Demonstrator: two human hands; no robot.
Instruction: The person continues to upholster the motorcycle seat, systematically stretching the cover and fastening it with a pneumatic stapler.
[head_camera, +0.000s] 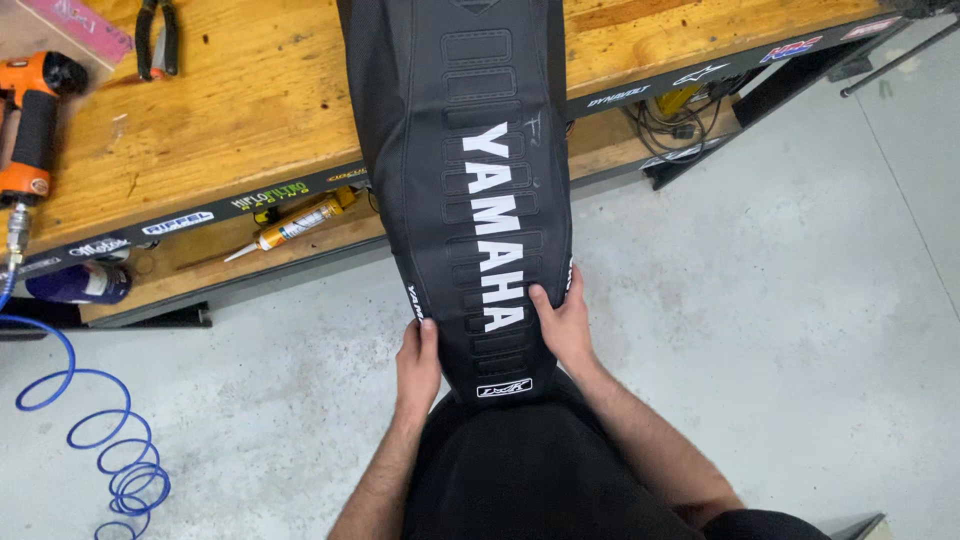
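A long black motorcycle seat (470, 180) with ribbed top and white lettering lies lengthwise, its far part on the wooden workbench (250, 110) and its near end against my body. My left hand (417, 360) grips the seat's left edge near the near end. My right hand (563, 322) grips the right edge, thumb pressed on the top of the cover. Both hands hold the seat's narrow end between them.
An orange air tool (35, 120) with a blue coiled hose (110, 450) lies at the bench's left. Pliers (157, 35) rest at the back. A caulk tube (290, 228) and a spray can (80, 283) sit on the lower shelf. Grey concrete floor (780, 300) spreads right.
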